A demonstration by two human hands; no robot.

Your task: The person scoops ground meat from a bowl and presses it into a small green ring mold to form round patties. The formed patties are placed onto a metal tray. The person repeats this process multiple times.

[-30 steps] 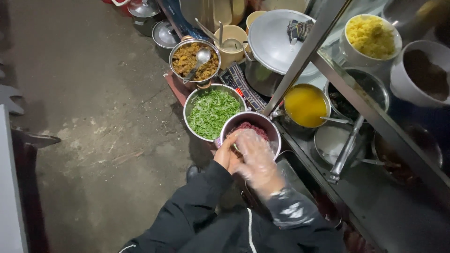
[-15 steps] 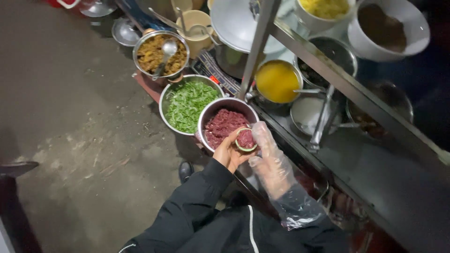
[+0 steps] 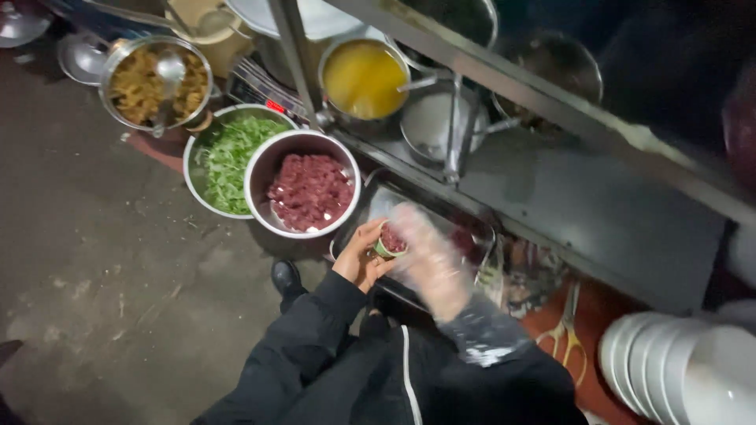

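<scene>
The person's bare left hand is cupping a small green-rimmed round cup close to the body, fingers curled snugly around its side, and the cup is already holding a mound of dark red minced meat. The right hand, wearing a loose clear plastic glove, is hovering just over and beside the cup with its fingers bent toward the meat; it is blurred, so I cannot tell whether it is pinching any meat or only pressing on it. Judging from this, the cup is looking filled and the packing or shaping of the portion seems to be what is being finished. Directly under the hands a shallow rectangular steel tray is lying, and it is narrowing the free room there. Just beyond, a round steel bowl of red minced meat is sitting well stocked, touching a steel bowl of chopped green herbs to its left. Farther off, a steel pot of brown fried bits with a ladle and a pot of yellow liquid are standing. A slanting grey metal frame bar is crossing above the counter, and a stack of white bowls is waiting at the right edge.
</scene>
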